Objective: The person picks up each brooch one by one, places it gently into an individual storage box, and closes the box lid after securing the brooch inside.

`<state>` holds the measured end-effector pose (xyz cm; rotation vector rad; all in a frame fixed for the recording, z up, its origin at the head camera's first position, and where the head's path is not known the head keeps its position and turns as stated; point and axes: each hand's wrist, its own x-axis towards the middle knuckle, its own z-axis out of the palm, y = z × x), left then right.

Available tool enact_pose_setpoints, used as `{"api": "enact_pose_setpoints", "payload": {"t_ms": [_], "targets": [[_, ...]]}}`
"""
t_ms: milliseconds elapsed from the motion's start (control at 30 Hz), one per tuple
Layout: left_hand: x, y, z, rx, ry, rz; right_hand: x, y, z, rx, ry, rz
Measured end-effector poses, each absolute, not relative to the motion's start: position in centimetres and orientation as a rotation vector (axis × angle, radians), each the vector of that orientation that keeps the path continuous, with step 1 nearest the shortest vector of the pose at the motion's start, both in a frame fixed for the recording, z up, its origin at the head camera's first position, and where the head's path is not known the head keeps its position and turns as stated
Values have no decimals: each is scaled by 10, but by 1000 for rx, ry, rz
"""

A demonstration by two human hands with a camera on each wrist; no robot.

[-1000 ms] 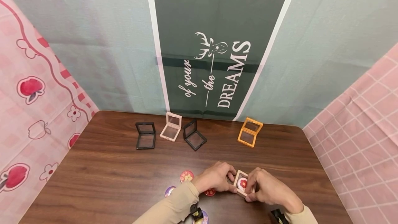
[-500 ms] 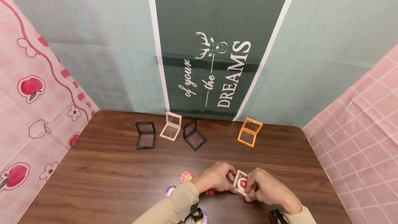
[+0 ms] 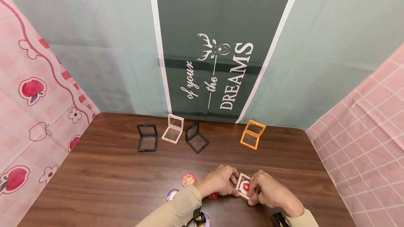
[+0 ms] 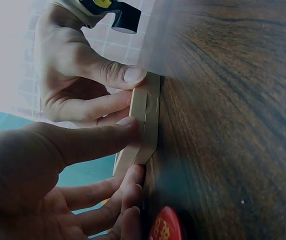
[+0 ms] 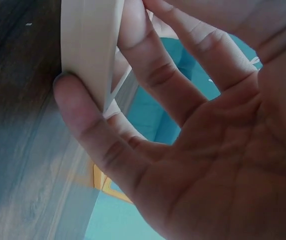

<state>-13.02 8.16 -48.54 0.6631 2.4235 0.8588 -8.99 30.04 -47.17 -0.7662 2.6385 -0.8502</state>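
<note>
Low on the right of the head view lies a beige square display frame [image 3: 243,196] with a clear film window. Inside its window shows a round white badge [image 3: 244,186] with a red flower, partly covered by fingers. The left hand [image 3: 221,182] holds the frame's left side, thumb on the near edge and fingers at the far edge. From the right, the right hand [image 3: 267,189] grips the opposite side with thumb and fingers. In the left wrist view, the frame's two halves [image 4: 145,112] meet along a seam, close over the tabletop.
Along the back stand opened frames: black [image 3: 147,138], pale pink [image 3: 173,129], another black [image 3: 197,138] and orange [image 3: 253,134]. Round badges lie near the left arm: red [image 3: 189,179], purple [image 3: 172,194], another red [image 3: 213,195] and another purple [image 3: 206,221]. Fabric hangs behind the table.
</note>
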Motion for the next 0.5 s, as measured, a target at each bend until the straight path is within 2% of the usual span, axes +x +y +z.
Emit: {"api": "enact_pose_setpoints", "payload": {"t_ms": [500], "targets": [[-132,80,-488,688,2441,840,-92,305,-469,-755,2619,-827]]}}
